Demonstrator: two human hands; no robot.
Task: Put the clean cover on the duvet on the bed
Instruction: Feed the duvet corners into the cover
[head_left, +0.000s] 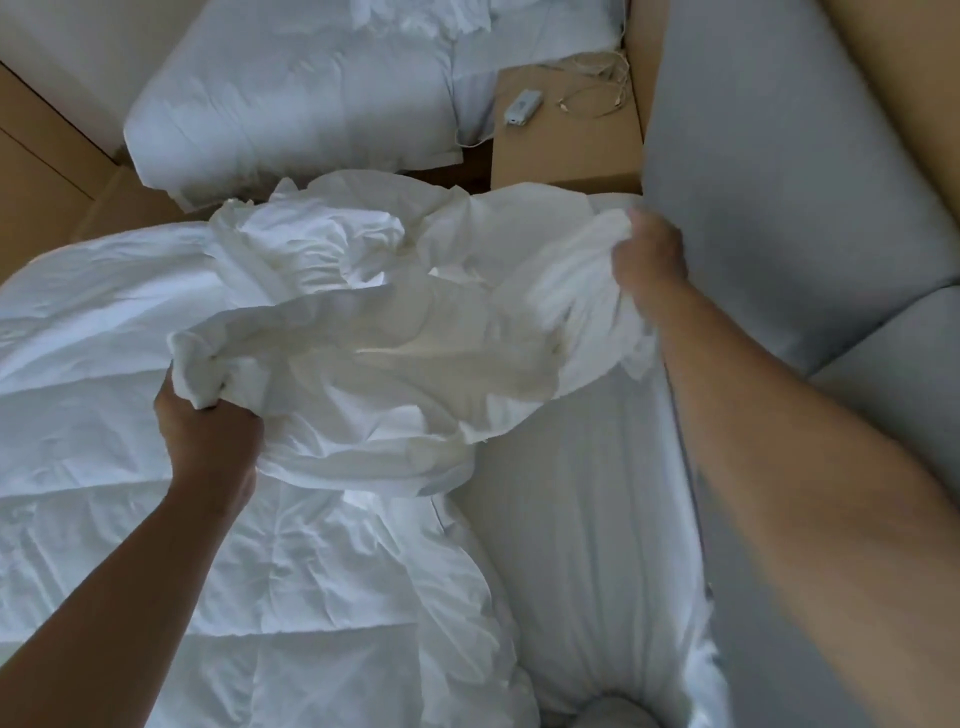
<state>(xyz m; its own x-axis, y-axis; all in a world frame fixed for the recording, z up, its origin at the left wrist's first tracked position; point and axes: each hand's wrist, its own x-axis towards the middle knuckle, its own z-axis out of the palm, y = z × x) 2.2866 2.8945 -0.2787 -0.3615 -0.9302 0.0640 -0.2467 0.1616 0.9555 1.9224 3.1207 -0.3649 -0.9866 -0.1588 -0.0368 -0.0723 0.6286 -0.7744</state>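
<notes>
Duvet cover (374, 332) held bunched over the duvet (104, 374) at the bed (597, 519) head edge — left hand (208, 421) fingers (218, 410) curled round a corner, right hand (649, 260) blurred, apparently pinching cloth — likely hunting the opening.

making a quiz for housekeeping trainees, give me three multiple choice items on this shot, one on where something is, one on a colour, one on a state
1. Where does the small white remote lie?
A on the floor
B on the wooden bedside table
C on the far bed

2. What colour is the padded headboard?
A grey
B brown
C white

3. What do the left hand and right hand do with the duvet cover?
A only the left grips it
B neither touches it
C both grip it, bunched

Answers: B, the remote lies on the tabletop near loose cables; A, its panels are grey; C, fingers of each hand curl into the white fabric.
</notes>
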